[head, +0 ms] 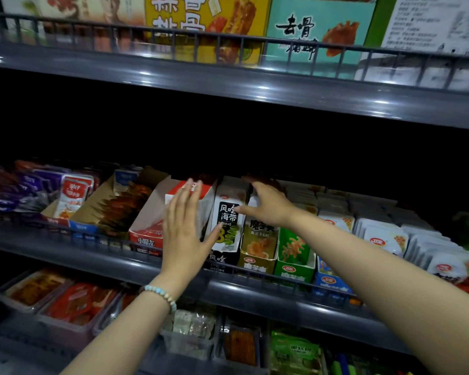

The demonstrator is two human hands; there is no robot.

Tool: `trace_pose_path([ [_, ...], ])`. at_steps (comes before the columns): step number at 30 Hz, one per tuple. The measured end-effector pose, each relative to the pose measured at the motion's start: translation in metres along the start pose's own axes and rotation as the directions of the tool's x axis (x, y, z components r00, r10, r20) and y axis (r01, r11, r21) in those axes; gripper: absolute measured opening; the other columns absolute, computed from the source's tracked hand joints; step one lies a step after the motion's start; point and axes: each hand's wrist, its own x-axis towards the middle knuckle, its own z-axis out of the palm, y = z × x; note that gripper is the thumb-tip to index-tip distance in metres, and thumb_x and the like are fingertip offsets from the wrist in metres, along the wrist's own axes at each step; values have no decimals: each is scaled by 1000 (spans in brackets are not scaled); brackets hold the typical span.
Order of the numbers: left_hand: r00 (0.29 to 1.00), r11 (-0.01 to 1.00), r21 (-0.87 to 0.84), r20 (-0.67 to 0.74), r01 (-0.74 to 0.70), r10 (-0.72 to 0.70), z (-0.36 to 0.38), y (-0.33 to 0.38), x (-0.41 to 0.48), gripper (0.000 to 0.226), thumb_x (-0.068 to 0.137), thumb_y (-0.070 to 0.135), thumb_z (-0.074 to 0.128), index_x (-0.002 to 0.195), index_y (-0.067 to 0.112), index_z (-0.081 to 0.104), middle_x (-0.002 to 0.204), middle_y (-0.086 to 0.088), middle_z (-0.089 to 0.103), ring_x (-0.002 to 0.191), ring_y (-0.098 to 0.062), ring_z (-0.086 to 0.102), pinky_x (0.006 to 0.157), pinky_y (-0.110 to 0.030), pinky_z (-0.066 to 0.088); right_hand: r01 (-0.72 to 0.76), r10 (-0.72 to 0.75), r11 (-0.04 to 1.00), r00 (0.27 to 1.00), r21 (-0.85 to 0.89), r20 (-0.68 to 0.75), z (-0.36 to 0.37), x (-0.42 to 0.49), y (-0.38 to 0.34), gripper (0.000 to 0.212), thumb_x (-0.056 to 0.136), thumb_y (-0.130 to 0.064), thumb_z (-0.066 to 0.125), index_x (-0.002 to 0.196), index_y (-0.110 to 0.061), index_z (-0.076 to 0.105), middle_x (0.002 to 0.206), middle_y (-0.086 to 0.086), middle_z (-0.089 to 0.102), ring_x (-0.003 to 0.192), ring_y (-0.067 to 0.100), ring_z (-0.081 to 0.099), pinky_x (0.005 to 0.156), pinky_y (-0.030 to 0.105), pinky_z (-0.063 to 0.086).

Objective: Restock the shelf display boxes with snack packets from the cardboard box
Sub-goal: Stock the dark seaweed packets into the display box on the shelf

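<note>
Both hands are laid on the black-and-white packets (pixel 228 226), left hand (pixel 183 236) flat and empty, right hand (pixel 268 204) spread over them, perhaps gripping; even, upright pressure is advised.

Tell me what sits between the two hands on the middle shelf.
In the head view, upright black-and-white packets stand between the left hand and the right hand, with both thumbs at their front.

L hand (pixel 183 234) lies flat, fingers straight, against the packets in the red-and-white display box (pixel 146 231) on the mid shelf (pixel 65 255), thumb touching the black-and-white packet (pixel 228 212) just beside it. R hand (pixel 268 204), fingers spread, rests on packet tops above the beige display box (pixel 257 263). Bead bracelet (pixel 161 295) on L wrist.
</note>
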Motion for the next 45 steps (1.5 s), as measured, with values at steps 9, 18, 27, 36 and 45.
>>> trace_pose_path([
  [9, 984, 968, 227, 113, 106, -134, 7, -16, 3, 126, 69, 67, 64, 143, 34, -32, 151, 5, -37, 138, -12, -36, 108, -31, -31, -80, 84, 996, 993, -42, 88, 7, 40, 0, 85, 80, -42, 72, 149, -19, 27, 151, 6, 34, 136, 24, 36, 104, 31, 34],
  [18, 984, 953, 287, 119, 95, -134, 14, -20, 3, 134, 66, 68, 68, 142, 28, -35, 151, -2, -38, 141, -20, -32, 114, -46, -18, 30, 4, 961, 992, -277, 124, 18, 51, -17, 101, 69, -43, 81, 148, -21, 22, 153, 5, 25, 140, 28, 25, 108, 36, 32],
  [27, 986, 961, 261, 115, 90, -124, 14, -19, 1, 133, 68, 65, 70, 142, 29, -35, 152, -3, -37, 141, -22, -32, 115, -49, -16, 23, 18, 959, 990, -284, 143, 21, 48, -18, 92, 76, -40, 76, 148, -18, 23, 145, 5, 43, 130, 26, 43, 94, 32, 41],
  [36, 988, 964, 252, 103, 85, -114, 15, -18, 1, 134, 67, 63, 72, 143, 29, -34, 153, -1, -34, 143, -21, -28, 115, -52, -10, 29, 15, 967, 985, -253, 172, 23, 52, -11, 99, 76, -42, 76, 150, -22, 14, 149, 6, 37, 134, 27, 38, 100, 34, 38],
  [45, 996, 977, 208, 60, 50, -64, 12, -6, -1, 108, 81, 67, 50, 148, 25, -24, 157, -4, -25, 145, -23, -20, 118, -44, -11, 40, -46, 997, 994, 61, 96, -4, 38, -1, 78, 78, -48, 71, 142, -23, 34, 147, 1, 37, 135, 19, 36, 107, 31, 35],
])
